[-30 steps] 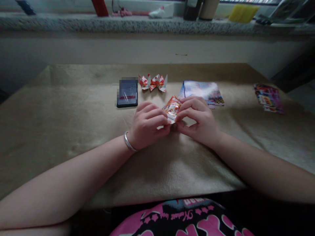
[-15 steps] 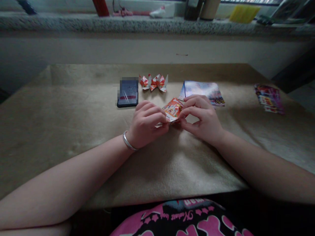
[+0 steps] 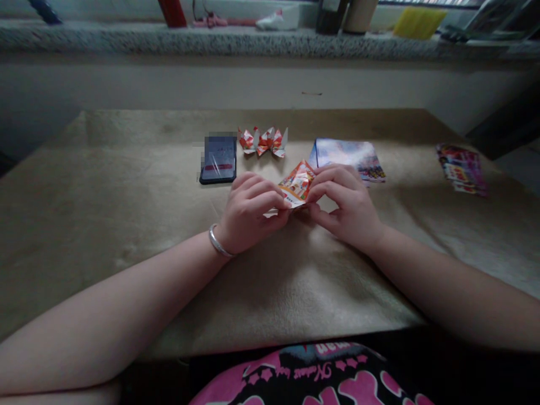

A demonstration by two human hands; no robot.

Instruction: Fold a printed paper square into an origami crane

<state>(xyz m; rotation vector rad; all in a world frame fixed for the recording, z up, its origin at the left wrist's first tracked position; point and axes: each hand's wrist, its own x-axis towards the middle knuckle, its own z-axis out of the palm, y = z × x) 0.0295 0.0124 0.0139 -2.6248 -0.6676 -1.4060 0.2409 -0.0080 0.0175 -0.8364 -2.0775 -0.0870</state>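
Note:
A small folded piece of orange and white printed paper [image 3: 298, 181] is held just above the table between my two hands. My left hand [image 3: 255, 209] pinches its lower left edge between thumb and fingers; a silver bangle circles that wrist. At the paper's right edge, my right hand [image 3: 343, 199] grips with thumb and fingertips. The paper's upper part comes to a point, with a white strip along the bottom. Behind it stand folded red and white paper pieces [image 3: 264, 142] with upright pointed tips, joined or set close in a row.
A dark phone [image 3: 218, 160] lies to the left on the gold-coloured table cover [image 3: 126, 225]. Glossy printed sheets [image 3: 348, 156] lie behind my right hand. Several purple and red printed papers [image 3: 462, 169] rest farther right. Bottles and a yellow item [image 3: 419, 23] stand on the stone sill.
The orange paper's upper part has risen into a taller, sharper point. Both hands keep nearly the same place and hold.

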